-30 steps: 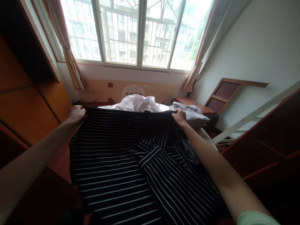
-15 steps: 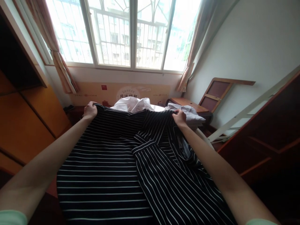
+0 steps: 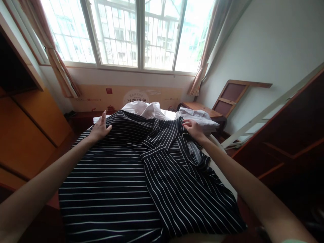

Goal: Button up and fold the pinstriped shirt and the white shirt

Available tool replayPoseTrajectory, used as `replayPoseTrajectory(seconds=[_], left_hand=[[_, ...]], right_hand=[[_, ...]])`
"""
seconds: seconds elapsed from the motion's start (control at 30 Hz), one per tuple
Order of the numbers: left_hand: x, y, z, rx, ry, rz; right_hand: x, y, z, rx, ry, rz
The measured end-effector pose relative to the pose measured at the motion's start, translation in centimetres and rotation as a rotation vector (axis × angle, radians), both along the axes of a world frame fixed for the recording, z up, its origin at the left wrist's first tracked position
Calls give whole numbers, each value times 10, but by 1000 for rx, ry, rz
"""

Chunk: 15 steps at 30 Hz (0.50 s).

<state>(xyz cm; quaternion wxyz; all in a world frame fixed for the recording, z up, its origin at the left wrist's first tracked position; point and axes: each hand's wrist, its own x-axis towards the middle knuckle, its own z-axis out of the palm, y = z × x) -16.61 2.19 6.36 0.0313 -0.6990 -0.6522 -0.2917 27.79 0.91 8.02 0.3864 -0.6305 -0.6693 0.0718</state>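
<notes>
A black shirt with thin white stripes (image 3: 108,175) is spread over a white table, mostly hidden beneath it. One of its sleeves (image 3: 162,165) lies folded back over the body, slanting toward the lower right. My left hand (image 3: 100,129) rests at the shirt's far left part, fingers stretched and thumb apart, gripping nothing. At the far right edge of the cloth is my right hand (image 3: 192,129), its fingers loosely bent and parted, touching or just over the fabric.
Behind the shirt lies crumpled white cloth (image 3: 143,109). A stack of folded light-grey clothes (image 3: 198,118) sits at the back right. Beyond are a small wooden table (image 3: 202,108), a leaning wooden frame (image 3: 229,98) and a window. Orange cabinets (image 3: 27,125) stand left; a dark-red wooden panel (image 3: 286,145) stands right.
The shirt's far edge has come down and lies flatter. My left hand has let go of its corner and opened, lower now. My right hand has loosened its pinch.
</notes>
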Motion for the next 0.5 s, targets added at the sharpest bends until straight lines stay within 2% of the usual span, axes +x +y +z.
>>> replayPoseTrajectory(seconds=[0.13,0.23,0.3,0.4,0.5], left_hand=[[-8,-41,-24,-12,47,-200],[-19,-64,-43,-73,53,-232],[-25,-73,-55,-141,77,-232],[-28,-78,-69,-218,137,-207],[-26,-81,-73,-219,179,-168]], right_hand=[[19,-45,-9,-46,-126,164],[29,-85,-18,-103,-267,326],[30,-110,-25,-123,-340,369],[22,-139,-41,-99,-406,306],[8,-155,-55,26,-430,146]])
